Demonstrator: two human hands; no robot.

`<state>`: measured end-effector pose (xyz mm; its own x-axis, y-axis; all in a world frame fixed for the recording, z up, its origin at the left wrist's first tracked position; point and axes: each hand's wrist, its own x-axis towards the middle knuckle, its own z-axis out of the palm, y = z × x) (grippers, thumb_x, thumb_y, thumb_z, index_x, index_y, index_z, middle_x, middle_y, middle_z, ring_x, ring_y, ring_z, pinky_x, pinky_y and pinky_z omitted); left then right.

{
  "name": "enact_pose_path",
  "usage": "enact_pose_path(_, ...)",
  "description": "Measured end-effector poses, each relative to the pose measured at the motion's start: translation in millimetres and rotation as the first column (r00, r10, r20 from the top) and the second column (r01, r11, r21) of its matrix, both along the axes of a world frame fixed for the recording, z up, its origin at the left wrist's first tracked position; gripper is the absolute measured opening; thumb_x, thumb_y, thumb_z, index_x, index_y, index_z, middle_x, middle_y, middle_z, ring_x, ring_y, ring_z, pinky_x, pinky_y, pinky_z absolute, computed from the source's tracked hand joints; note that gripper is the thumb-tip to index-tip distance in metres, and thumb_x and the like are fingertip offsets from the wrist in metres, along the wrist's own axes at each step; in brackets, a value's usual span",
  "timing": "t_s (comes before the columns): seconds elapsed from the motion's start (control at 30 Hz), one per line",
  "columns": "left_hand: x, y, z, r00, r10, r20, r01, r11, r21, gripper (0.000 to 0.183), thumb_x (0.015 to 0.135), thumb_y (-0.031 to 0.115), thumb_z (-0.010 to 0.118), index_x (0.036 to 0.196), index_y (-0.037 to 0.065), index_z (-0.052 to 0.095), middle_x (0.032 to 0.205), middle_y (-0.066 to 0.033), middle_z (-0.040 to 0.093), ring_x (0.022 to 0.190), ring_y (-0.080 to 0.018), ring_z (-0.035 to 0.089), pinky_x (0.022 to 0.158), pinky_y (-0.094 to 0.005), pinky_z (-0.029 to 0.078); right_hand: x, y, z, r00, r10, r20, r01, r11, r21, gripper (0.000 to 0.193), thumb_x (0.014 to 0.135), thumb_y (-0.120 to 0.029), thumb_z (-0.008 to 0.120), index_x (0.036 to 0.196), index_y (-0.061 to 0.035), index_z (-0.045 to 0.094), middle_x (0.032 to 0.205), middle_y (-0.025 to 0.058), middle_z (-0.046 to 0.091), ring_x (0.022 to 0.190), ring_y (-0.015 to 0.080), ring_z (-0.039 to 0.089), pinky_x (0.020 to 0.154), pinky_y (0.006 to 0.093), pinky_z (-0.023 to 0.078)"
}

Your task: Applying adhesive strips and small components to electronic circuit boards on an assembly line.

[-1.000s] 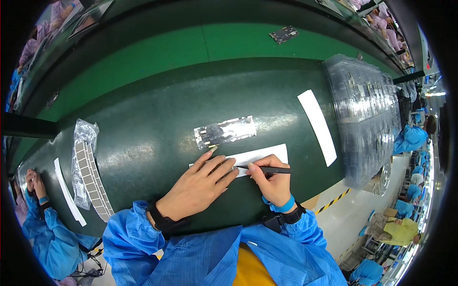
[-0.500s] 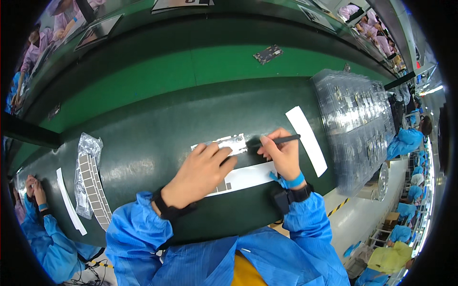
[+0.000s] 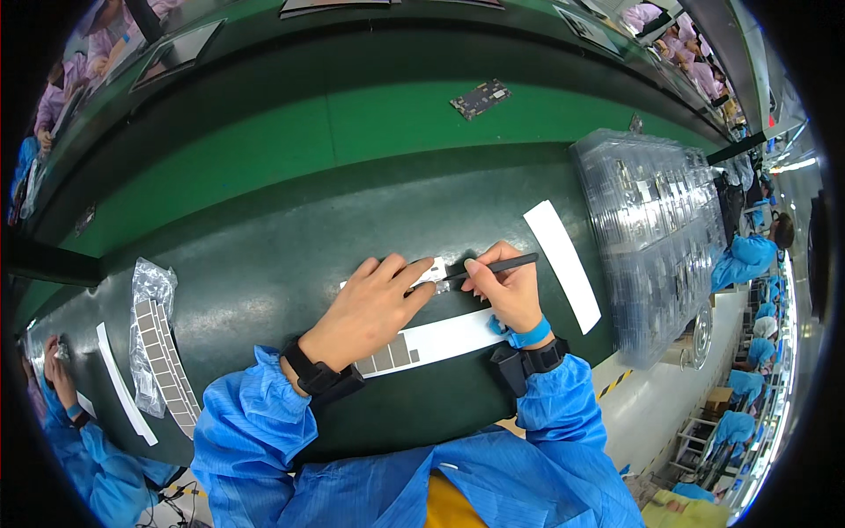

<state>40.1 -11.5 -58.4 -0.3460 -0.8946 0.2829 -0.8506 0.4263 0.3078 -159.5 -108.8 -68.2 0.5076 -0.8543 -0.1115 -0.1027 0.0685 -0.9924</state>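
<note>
We tweeze at circuit board (image 3: 433, 270), seemingly: right grip (image 3: 508, 289) clamped on tweezers (image 3: 519, 261), left grip (image 3: 363, 306) spread atop; next wants steadiness.

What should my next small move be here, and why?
Perhaps press the board lightly with your left hand before moving the black tool: that hand spreads over the board, and your right hand holds the tool with its tip close to the board's right end.

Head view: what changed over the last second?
Left hand and right hand moved forward from the white strip to the circuit board; the strip's grey labels now show. Right still holds the black tool; clear trays stayed.
</note>
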Motion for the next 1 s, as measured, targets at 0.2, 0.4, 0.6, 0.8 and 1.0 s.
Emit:
enact_pose_path(0.2,-1.9,2.4,1.1,1.000,0.005,0.000,-0.005,1.000,-0.005,0.027,0.074,0.009,0.059,0.101,0.006,0.063,0.124,-0.0057,0.057,0.094,-0.0211,0.053,0.077,-0.0322,0.045,-2.2,1.7,-2.7,1.000,0.014,-0.007,-0.014,1.000,0.002,0.012,0.087,-0.009,0.066,0.082,-0.0019,0.056,0.069,0.0048,0.066,0.058,0.0029,0.056,0.049,0.0158,0.040)
enact_pose_path(0.4,-2.4,1.6,3.1,1.000,-0.002,-0.014,0.002,1.000,0.004,0.026,0.075,0.009,0.060,0.100,0.006,0.063,0.124,-0.0054,0.057,0.094,-0.0210,0.053,0.077,-0.0318,0.045,-1.5,2.1,-1.0,1.000,0.012,0.004,-0.012,1.000,0.001,0.012,0.087,-0.008,0.066,0.083,-0.0012,0.057,0.071,0.0051,0.065,0.061,0.0040,0.059,0.051,0.0162,0.042)
enact_pose_path(0.6,-0.8,-1.5,2.0,1.000,-0.003,0.004,0.003,1.000,0.001,0.031,0.075,0.009,0.060,0.106,0.008,0.063,0.124,-0.0036,0.056,0.092,-0.0202,0.052,0.077,-0.0315,0.045,2.7,0.0,-1.8,1.000,0.008,0.012,-0.008,1.000,-0.002,0.012,0.086,-0.007,0.065,0.082,-0.0009,0.057,0.069,0.0039,0.064,0.063,0.0054,0.061,0.054,0.0172,0.045)
enact_pose_path(0.8,-5.5,-0.6,7.6,0.986,0.014,0.167,-0.014,1.000,-0.002,0.040,0.075,0.009,0.058,0.115,0.013,0.063,0.128,-0.0009,0.053,0.092,-0.0187,0.051,0.076,-0.0302,0.044,1.6,1.5,-7.2,0.982,-0.188,0.029,0.190,0.976,-0.109,0.013,0.086,-0.006,0.064,0.077,-0.0011,0.056,0.064,0.0033,0.061,0.057,0.0069,0.060,0.050,0.0196,0.044)
enact_pose_path(1.0,-10.0,3.6,22.1,0.967,0.054,0.248,-0.051,0.999,-0.018,0.041,0.076,0.010,0.057,0.117,0.015,0.063,0.126,-0.0081,0.054,0.098,-0.0212,0.053,0.080,-0.0324,0.044,-7.0,-5.8,-9.3,0.952,-0.304,0.036,0.305,0.940,-0.152,0.019,0.086,-0.008,0.064,0.072,-0.0020,0.053,0.057,0.0027,0.059,0.051,0.0061,0.055,0.046,0.0203,0.040)
